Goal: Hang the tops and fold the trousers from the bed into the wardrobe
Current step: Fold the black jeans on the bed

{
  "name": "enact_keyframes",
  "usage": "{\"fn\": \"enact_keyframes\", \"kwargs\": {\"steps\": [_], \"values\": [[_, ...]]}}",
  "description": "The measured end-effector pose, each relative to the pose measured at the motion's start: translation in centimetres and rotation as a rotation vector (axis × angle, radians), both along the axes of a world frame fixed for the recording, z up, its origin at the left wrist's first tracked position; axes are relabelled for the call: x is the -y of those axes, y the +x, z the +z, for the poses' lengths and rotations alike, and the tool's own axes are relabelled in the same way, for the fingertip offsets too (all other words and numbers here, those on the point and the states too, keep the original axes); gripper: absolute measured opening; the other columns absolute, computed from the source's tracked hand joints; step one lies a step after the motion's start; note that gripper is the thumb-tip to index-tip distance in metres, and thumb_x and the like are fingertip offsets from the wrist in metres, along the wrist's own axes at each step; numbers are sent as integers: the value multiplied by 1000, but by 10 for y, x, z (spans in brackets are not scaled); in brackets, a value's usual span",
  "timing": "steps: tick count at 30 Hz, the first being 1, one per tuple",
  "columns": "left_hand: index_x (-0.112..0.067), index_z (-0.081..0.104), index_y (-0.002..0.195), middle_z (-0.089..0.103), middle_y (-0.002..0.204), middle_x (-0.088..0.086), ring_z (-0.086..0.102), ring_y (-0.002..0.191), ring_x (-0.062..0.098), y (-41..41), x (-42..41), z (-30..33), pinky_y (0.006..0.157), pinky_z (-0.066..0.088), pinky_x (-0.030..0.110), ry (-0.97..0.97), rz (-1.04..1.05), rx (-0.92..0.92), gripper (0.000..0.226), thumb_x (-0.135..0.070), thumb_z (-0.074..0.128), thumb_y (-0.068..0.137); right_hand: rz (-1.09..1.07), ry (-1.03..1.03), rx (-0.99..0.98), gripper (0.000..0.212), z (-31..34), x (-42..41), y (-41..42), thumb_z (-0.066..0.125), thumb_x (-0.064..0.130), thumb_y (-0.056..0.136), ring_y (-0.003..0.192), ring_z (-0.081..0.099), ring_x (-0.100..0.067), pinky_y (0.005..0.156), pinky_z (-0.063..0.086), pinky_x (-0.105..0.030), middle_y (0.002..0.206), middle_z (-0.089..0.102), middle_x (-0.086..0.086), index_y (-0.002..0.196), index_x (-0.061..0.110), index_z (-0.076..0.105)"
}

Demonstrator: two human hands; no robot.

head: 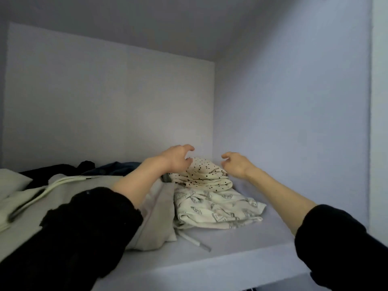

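Both hands hover over the wardrobe shelf (241,246): the left hand (177,159) and right hand (236,164), fingers loosely curled and holding nothing, flank the folded dotted trousers (206,176), which lie atop the printed trousers (216,208). This looks like the stowing step. The next move probably calls for withdrawing without toppling the stack.

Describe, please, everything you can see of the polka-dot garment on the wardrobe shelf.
The polka-dot garment is cream cloth with small dark dots, soft and thin-looking, folded into a rounded bundle. It lies on top of a cream printed garment near the shelf's back right corner. A grey folded garment lies against the pile's left side. The left hand hovers at its left edge with curled fingers; contact is unclear. The right hand is just beside it, holding nothing.
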State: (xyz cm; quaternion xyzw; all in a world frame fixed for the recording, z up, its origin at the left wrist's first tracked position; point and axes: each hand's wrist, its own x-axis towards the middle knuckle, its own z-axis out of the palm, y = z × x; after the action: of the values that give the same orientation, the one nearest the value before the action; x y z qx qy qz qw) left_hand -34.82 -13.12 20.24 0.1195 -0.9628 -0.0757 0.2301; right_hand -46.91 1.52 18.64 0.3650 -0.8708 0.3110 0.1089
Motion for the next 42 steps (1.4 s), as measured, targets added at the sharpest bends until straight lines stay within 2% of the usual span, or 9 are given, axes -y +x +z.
{"fn": "enact_keyframes", "kwargs": {"steps": [5,8,14,23,27,32,34,38,42], "values": [[-17,43,136,51,133,8,49,120,23,59,-60,-25,96,35,25,55,-204,-162,38,-20,43,98,-90,-270,50,33,-30,-64,74,45,17,96,120,52,-24,99,36,-25,129,57,-9,128,13,54],[-17,51,129,57,122,4,55,106,19,84,-95,-43,86,38,21,122,-325,-225,33,-18,46,96,-140,-405,102,26,-51,-102,120,47,18,94,109,60,-28,97,44,-32,116,65,-12,115,14,61],[-19,58,118,61,106,-2,57,94,12,132,-185,-87,80,42,21,314,-545,-271,25,-18,48,96,-251,-447,168,25,-99,-195,213,46,18,95,102,63,-28,94,47,-40,111,66,-11,115,11,59],[-26,58,109,66,104,4,64,92,20,231,-352,-178,85,50,33,623,-856,-43,21,-14,45,97,-437,-505,368,16,-187,-369,363,44,19,97,78,63,-16,76,49,-30,93,65,-1,104,18,59],[-34,59,101,68,98,1,65,88,17,280,-456,-225,85,52,34,694,-1033,148,27,-12,44,97,-590,-515,439,20,-232,-473,433,45,19,96,73,64,-13,72,49,-27,89,66,1,82,28,57],[-25,59,109,68,99,-2,65,91,15,324,-593,-259,81,51,24,781,-1187,301,24,-11,43,98,-813,-529,466,23,-261,-609,517,43,15,96,69,60,-15,58,44,-16,85,64,-3,78,23,55],[-19,59,111,67,98,-1,65,88,16,336,-645,-267,81,52,27,788,-1254,339,24,-7,42,97,-925,-549,446,25,-267,-656,545,45,16,96,68,60,-15,59,41,-17,85,65,-5,75,25,56],[-15,58,109,65,94,0,62,76,7,361,-751,-280,78,50,28,803,-1413,456,24,-2,43,96,-1119,-624,437,15,-276,-743,600,44,14,97,72,58,-16,63,42,-17,89,66,-11,94,18,58],[-24,58,100,63,91,-6,62,72,0,383,-860,-302,70,47,19,778,-1593,636,24,-6,43,97,-1304,-696,437,20,-288,-823,653,43,16,99,68,57,-9,50,41,-8,97,62,-8,110,7,57]]}}
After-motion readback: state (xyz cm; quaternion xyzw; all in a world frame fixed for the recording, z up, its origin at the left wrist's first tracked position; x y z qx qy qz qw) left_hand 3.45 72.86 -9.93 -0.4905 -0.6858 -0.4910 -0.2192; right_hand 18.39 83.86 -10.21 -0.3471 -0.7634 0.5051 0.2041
